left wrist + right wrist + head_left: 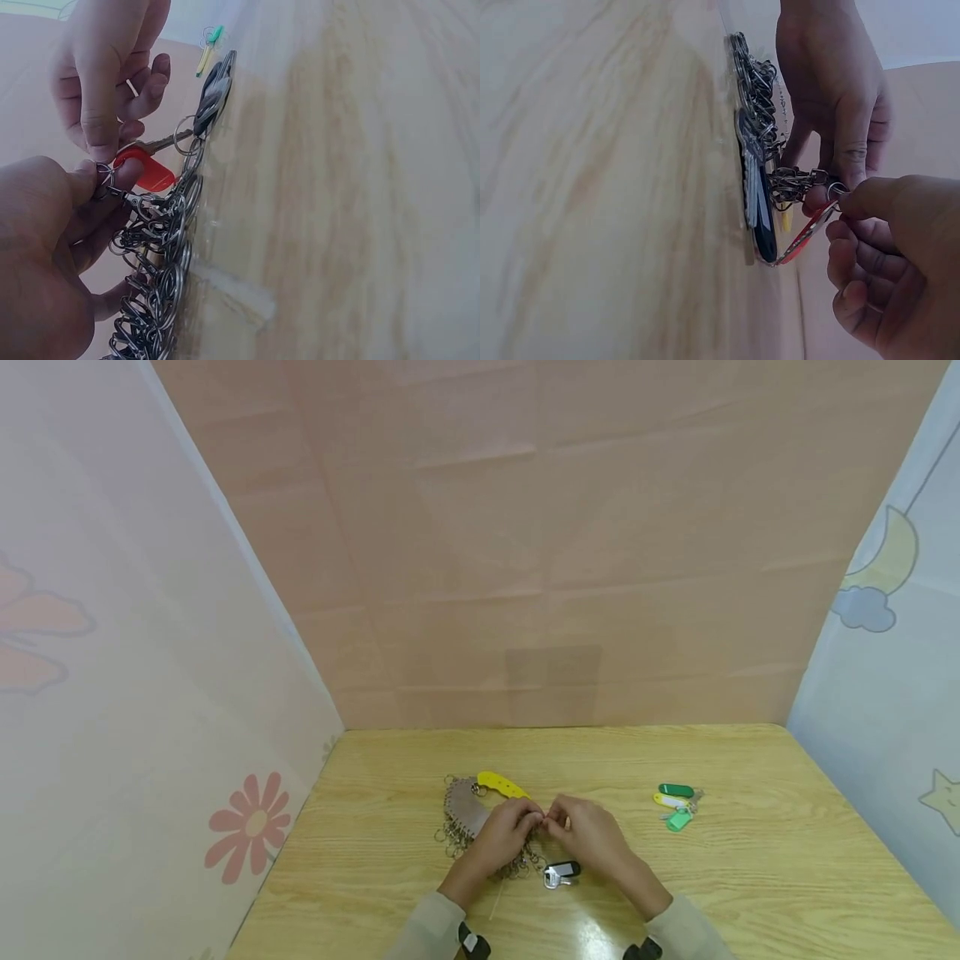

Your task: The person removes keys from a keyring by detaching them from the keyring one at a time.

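Note:
My left hand pinches a small metal ring at the end of a clasp. Meeting it at the fingertips, my right hand pinches the same ring area, from which a red key tag and a silver key hang. Whether the tag's ring is threaded through the clasp's ring is too small to tell. Under the left hand lies a curved grey-brown piece, its edge lined with many metal rings and clasps. A yellow curved part adjoins it, partly covered by the hands.
Just below the right hand lies a black key tag with a silver key. Farther right sit a dark green tag, a yellow tag and a light green tag with keys. Walls border the wooden table.

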`<action>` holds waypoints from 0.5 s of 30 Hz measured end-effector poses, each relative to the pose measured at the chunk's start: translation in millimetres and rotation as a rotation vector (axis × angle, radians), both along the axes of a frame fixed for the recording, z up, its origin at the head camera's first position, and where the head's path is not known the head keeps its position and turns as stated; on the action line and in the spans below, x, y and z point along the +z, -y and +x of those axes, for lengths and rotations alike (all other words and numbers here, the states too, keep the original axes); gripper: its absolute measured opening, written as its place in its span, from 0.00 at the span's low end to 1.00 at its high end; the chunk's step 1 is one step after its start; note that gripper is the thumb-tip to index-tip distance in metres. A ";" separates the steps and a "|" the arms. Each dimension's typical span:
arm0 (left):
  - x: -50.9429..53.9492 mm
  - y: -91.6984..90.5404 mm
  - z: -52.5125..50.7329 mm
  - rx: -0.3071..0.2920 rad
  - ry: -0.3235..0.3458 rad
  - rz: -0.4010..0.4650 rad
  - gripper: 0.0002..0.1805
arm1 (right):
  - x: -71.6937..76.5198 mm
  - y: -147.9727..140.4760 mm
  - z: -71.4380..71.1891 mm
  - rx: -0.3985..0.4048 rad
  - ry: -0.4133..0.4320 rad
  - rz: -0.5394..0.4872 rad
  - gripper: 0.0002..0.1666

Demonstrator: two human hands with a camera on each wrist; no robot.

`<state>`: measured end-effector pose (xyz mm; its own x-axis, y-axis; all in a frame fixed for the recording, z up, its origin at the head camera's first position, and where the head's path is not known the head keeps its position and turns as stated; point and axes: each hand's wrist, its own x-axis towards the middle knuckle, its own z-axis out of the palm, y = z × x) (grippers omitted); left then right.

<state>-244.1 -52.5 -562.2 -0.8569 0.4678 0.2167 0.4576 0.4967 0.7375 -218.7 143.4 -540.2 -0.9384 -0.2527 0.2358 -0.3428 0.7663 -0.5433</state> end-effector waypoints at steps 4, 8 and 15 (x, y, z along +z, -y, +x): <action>1.1 -0.8 0.4 0.002 0.006 0.012 0.11 | 1.2 1.0 0.5 -0.008 0.024 -0.038 0.06; 0.0 -1.0 0.2 0.003 0.003 0.016 0.11 | 2.3 1.7 0.5 0.010 0.034 -0.075 0.05; -1.1 -1.2 -0.1 0.007 -0.001 0.039 0.10 | 0.9 2.3 0.7 0.016 0.052 -0.104 0.05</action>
<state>-244.2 -51.3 -563.3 -0.8602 0.4524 0.2354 0.4545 0.4707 0.7562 -218.0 141.1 -539.3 -0.9459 -0.2446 0.2130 -0.3243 0.6995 -0.6368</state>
